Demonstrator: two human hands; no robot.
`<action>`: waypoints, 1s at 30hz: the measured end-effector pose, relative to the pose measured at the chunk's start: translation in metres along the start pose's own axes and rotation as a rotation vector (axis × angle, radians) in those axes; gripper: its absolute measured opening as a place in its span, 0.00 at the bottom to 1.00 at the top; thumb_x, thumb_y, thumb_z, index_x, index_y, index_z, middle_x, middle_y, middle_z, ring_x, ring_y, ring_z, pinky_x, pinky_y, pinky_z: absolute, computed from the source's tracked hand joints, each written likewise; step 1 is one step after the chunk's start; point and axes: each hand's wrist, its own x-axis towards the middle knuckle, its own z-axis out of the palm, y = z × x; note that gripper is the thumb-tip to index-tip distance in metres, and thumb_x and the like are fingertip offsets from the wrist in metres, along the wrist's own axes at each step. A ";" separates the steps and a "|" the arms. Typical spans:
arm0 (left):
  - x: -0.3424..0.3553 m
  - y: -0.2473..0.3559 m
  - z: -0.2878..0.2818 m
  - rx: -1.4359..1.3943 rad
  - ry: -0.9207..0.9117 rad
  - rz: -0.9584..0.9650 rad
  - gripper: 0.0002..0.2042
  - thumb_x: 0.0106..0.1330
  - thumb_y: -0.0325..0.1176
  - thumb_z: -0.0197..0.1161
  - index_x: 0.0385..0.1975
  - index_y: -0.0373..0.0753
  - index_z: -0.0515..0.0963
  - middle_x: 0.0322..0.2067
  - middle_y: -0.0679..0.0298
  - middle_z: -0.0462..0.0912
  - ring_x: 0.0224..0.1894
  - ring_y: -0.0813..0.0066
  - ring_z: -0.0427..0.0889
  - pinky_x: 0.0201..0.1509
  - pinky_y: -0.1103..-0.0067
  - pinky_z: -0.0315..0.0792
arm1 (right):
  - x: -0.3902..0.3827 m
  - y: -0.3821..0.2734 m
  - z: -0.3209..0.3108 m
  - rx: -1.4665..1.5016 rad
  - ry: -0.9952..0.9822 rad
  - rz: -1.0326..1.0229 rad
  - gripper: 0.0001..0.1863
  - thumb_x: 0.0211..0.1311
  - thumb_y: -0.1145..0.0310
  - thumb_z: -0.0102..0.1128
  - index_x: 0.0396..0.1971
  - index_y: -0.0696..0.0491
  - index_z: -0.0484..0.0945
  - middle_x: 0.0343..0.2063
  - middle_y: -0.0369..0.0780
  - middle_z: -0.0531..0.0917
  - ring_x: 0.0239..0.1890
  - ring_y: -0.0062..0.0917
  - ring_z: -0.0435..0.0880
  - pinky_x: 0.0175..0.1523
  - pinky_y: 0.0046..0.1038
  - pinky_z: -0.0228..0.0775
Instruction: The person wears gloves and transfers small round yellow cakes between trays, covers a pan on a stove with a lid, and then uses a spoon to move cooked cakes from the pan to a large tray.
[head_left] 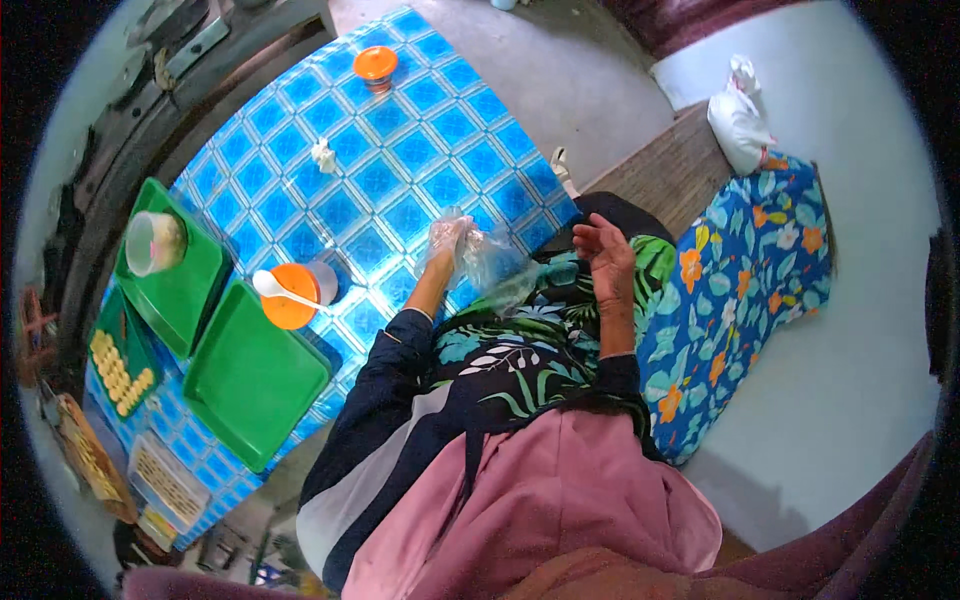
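Dark sleeves (399, 352), pink cloth (560, 480) and black leaf-print fabric (510, 365) are worn.

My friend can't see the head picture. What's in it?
A person's left hand, in clear plastic, is over a blue-checked tablecloth; the bare right hand is loosely open. At left are green trays and a white spoon on an orange lid.

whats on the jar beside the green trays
An orange lid, with a white spoon lying across it. The lid hides the top of the jar; contents can't be made out.
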 end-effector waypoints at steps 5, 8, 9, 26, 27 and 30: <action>0.010 -0.022 -0.010 -0.211 -0.052 0.075 0.12 0.53 0.38 0.60 0.23 0.34 0.77 0.16 0.60 0.77 0.15 0.73 0.74 0.19 0.80 0.67 | 0.059 0.037 0.023 -0.606 -0.024 -0.004 0.11 0.58 0.70 0.53 0.40 0.56 0.76 0.31 0.38 0.81 0.29 0.16 0.77 0.30 0.16 0.66; 0.014 -0.048 -0.011 -0.146 0.045 0.214 0.12 0.56 0.39 0.60 0.28 0.35 0.75 0.21 0.63 0.76 0.22 0.77 0.75 0.23 0.80 0.68 | 0.099 0.057 0.033 -0.771 -0.160 -0.040 0.11 0.57 0.70 0.54 0.39 0.56 0.76 0.30 0.36 0.81 0.28 0.15 0.77 0.29 0.16 0.65; 0.008 -0.036 0.002 -0.165 -0.001 0.197 0.11 0.56 0.39 0.60 0.23 0.37 0.74 0.19 0.64 0.75 0.19 0.78 0.74 0.21 0.79 0.67 | 0.112 0.058 0.021 -0.865 -0.166 -0.094 0.11 0.57 0.70 0.54 0.39 0.56 0.77 0.29 0.36 0.82 0.28 0.15 0.77 0.29 0.16 0.65; 0.048 -0.009 0.094 -0.301 0.650 -0.213 0.08 0.52 0.35 0.63 0.20 0.37 0.78 0.18 0.65 0.77 0.19 0.80 0.74 0.21 0.80 0.69 | 0.707 -0.010 -0.032 -0.921 -0.773 0.018 0.16 0.55 0.62 0.55 0.39 0.57 0.76 0.23 0.36 0.80 0.21 0.15 0.75 0.22 0.17 0.64; 0.043 -0.042 0.080 0.008 0.711 -0.090 0.08 0.52 0.34 0.63 0.20 0.37 0.78 0.18 0.66 0.77 0.19 0.80 0.74 0.20 0.80 0.69 | 0.743 0.000 -0.028 -0.899 -0.752 -0.031 0.16 0.55 0.61 0.55 0.39 0.56 0.76 0.23 0.35 0.80 0.20 0.15 0.75 0.22 0.17 0.64; 0.041 0.019 0.123 -0.042 0.969 -0.150 0.07 0.53 0.33 0.63 0.20 0.38 0.76 0.16 0.66 0.75 0.16 0.79 0.72 0.17 0.82 0.66 | 0.778 0.025 -0.039 -0.966 -0.557 -0.242 0.13 0.54 0.63 0.54 0.37 0.54 0.77 0.20 0.32 0.78 0.19 0.13 0.71 0.21 0.17 0.62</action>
